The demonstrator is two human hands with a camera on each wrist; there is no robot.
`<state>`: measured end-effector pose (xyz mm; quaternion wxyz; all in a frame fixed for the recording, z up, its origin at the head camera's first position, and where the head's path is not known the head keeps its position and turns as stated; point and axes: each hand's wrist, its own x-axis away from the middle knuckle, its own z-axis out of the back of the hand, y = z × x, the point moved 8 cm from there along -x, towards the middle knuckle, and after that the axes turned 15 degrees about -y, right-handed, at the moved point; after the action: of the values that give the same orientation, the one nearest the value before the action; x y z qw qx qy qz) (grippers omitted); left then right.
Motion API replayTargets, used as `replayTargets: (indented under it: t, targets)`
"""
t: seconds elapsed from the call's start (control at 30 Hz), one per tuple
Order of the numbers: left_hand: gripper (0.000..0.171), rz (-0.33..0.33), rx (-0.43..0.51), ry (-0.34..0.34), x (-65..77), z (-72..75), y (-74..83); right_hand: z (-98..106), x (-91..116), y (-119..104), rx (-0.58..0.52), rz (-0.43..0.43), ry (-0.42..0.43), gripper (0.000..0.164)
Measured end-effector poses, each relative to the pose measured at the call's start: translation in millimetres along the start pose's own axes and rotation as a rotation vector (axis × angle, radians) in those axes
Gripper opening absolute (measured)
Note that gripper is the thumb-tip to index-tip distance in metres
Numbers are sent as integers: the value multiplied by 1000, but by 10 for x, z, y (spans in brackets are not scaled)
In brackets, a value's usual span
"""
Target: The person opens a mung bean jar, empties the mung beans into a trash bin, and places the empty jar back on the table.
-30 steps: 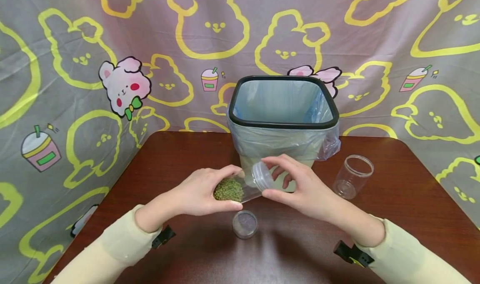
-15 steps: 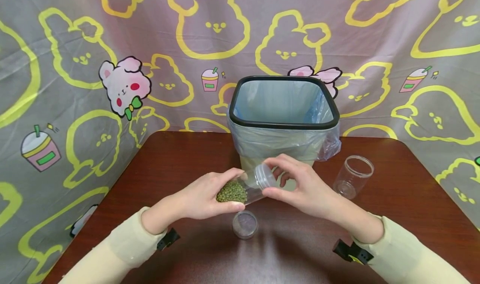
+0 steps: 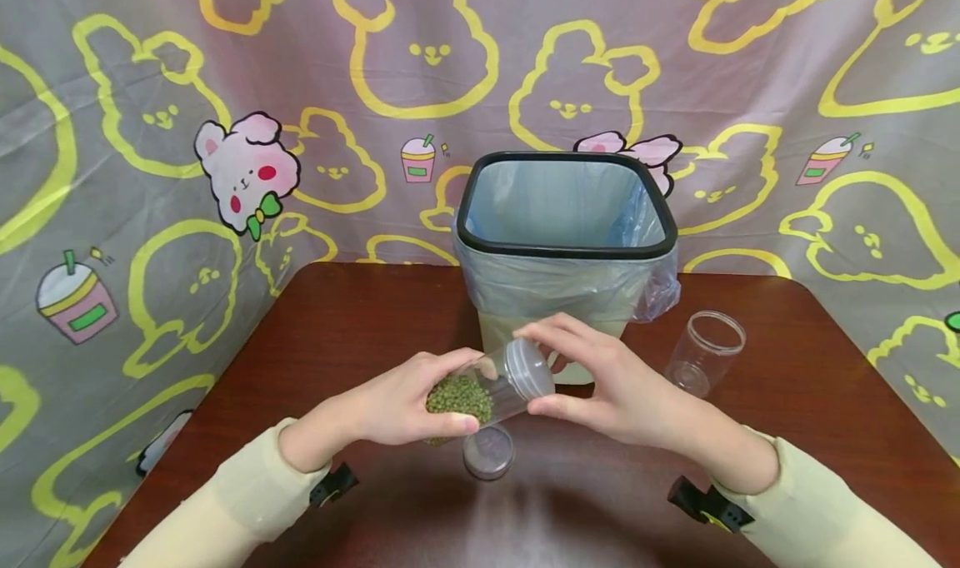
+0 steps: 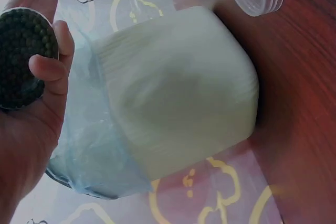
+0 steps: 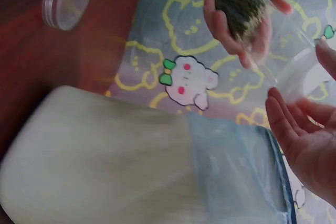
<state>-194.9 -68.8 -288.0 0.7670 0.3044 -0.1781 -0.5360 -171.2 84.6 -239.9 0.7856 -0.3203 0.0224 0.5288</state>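
My left hand (image 3: 408, 397) grips a clear plastic jar (image 3: 506, 397) partly filled with green mung beans (image 3: 459, 397). The jar is tilted, its base toward the left palm and its capped end up to the right. Thumb and fingers of my right hand (image 3: 600, 376) pinch the edge of the translucent lid (image 3: 529, 368), which sits at the jar's mouth. In the left wrist view, the beans (image 4: 23, 59) show through the jar's round base. The right wrist view has the beans (image 5: 240, 11) lying toward the base.
A bin (image 3: 566, 251) with a black rim and bluish liner stands behind the hands. To the right is an uncapped clear jar (image 3: 705, 356) with nothing visible inside. A round clear lid (image 3: 488, 460) lies on the brown table (image 3: 360, 326) below the held jar. Patterned cloth hangs around.
The held jar has dipped slightly, its base end lower, and more of the lid's top faces the camera. The left hand sits a little lower; the right fingers have shifted along the lid's edge.
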Motion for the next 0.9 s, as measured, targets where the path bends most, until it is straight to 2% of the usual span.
replayTargets:
  t: [0.17, 0.43, 0.6, 0.8, 0.9]
  targets:
    - [41, 25, -20, 1, 22, 14, 24, 19, 0, -57, 26, -1, -34, 62]
    - [42, 36, -78, 5, 23, 10, 27, 16, 23, -8, 28, -88, -39, 72]
    - [42, 42, -111, 14, 18, 21, 28, 49, 26, 52, 33, -156, -4, 67]
    - [45, 77, -149, 20, 3, 38, 15, 7, 15, 138, 24, -263, -35, 53]
    - [47, 89, -165, 21, -4, 44, 12, -6, 10, 164, 14, -284, -39, 44]
